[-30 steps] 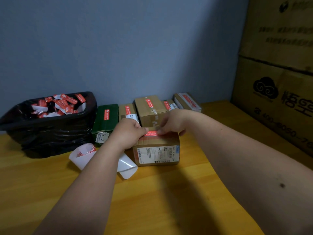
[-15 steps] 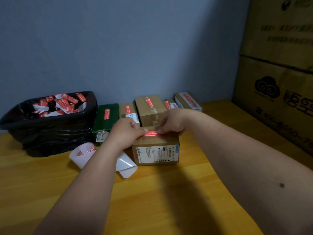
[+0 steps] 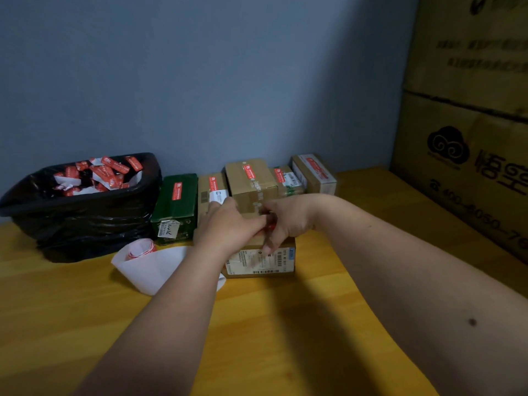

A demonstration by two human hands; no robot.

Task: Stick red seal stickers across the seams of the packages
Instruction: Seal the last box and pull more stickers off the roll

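Under your hands sits a plain brown cardboard box [image 3: 258, 260], matt, with a white paper shipping label [image 3: 257, 261] stuck flat on its front. The table [image 3: 85, 324] you work on is yellowish wood, smooth with a soft sheen and faint grain lines. Beside you, the bin [image 3: 83, 212] wears a crinkled black plastic liner that catches the light in glossy folds. The red stickers [image 3: 113, 172] heaped inside look slick, on white backing paper. The curled white strip [image 3: 148, 267] is smooth, slightly shiny paper. The green box [image 3: 177, 207] looks like printed card with a dull finish. The big cartons [image 3: 468, 138] at your right are rough-looking matt cardboard.
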